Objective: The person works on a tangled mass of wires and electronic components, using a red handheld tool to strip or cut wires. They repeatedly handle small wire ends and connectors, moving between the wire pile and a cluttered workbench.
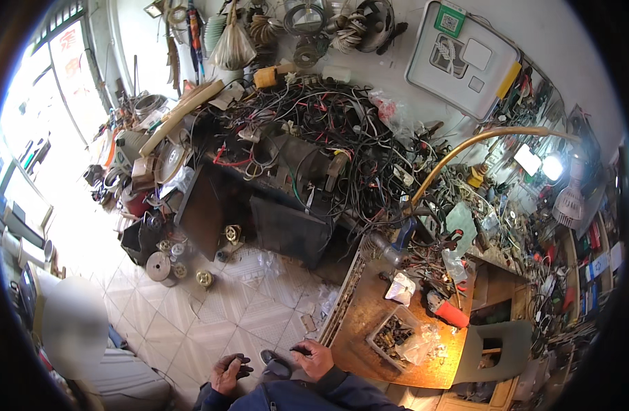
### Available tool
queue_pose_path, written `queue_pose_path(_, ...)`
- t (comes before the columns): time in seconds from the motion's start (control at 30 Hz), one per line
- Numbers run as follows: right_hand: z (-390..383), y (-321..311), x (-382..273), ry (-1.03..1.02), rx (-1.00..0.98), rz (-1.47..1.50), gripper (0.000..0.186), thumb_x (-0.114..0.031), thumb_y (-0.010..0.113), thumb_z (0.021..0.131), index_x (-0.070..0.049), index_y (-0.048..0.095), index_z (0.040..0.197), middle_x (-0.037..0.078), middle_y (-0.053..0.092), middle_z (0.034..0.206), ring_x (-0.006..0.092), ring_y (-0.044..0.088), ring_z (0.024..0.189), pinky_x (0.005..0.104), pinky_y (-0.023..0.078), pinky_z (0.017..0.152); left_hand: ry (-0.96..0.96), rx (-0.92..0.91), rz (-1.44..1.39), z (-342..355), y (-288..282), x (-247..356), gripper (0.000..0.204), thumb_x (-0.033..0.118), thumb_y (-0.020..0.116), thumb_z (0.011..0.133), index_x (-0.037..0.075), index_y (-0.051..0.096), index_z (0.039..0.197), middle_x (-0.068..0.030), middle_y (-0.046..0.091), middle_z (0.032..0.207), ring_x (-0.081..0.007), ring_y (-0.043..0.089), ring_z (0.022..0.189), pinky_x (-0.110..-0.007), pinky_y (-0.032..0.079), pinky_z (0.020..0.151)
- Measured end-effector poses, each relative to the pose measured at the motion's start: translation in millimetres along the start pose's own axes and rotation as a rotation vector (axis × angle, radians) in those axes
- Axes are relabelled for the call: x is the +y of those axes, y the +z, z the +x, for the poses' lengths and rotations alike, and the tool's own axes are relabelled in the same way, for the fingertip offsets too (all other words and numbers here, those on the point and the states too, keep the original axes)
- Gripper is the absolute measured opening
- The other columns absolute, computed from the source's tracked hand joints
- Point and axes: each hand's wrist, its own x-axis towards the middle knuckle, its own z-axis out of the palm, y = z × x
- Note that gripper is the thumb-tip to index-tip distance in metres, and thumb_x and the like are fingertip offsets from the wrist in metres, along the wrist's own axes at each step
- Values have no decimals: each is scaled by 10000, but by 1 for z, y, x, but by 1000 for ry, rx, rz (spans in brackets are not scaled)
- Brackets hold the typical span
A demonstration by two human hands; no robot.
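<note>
My left hand [228,375] is low in the head view, over the tiled floor, its dark-tipped fingers partly curled but apart, with nothing visible in them. Level with it, my right hand [316,360] is closed, fingers bent toward the left. A small dark patch shows at its fingertips, and I cannot make out whether it is a held thing or dirt. To the right of that hand is the wooden worktable [359,327]. On the table sits a clear plastic box [391,361] of small dark and brass-coloured parts, with a crumpled clear bag [420,346] over its right side.
A red cylindrical tool [451,314] and a white packet [400,288] lie on the table. Behind rises a heap of tangled cables [355,137]. A lit lamp [552,168] hangs at right. Motor parts [204,278] stand on the floor. Another person [122,377] sits at left.
</note>
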Motion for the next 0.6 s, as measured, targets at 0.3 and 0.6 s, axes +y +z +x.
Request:
queue_pose_path(0.3, 83, 15, 26, 103, 272, -11, 188, -120, 704, 823, 29, 659, 928, 78, 668, 751, 105, 623, 674, 251, 490, 629, -39, -213, 142, 113, 18, 58, 303, 162, 607, 913, -65, 583, 1112, -187, 667, 984, -271, 691, 771, -368, 585, 704)
queue_pose_path(0.6, 246, 2, 7, 106, 339, 96, 224, -174, 693, 816, 0, 652, 951, 125, 665, 824, 195, 637, 725, 296, 495, 664, 24, -182, 221, 241, 49, 167, 323, 122, 607, 886, -90, 551, 1123, -196, 665, 957, -254, 680, 774, -347, 571, 733)
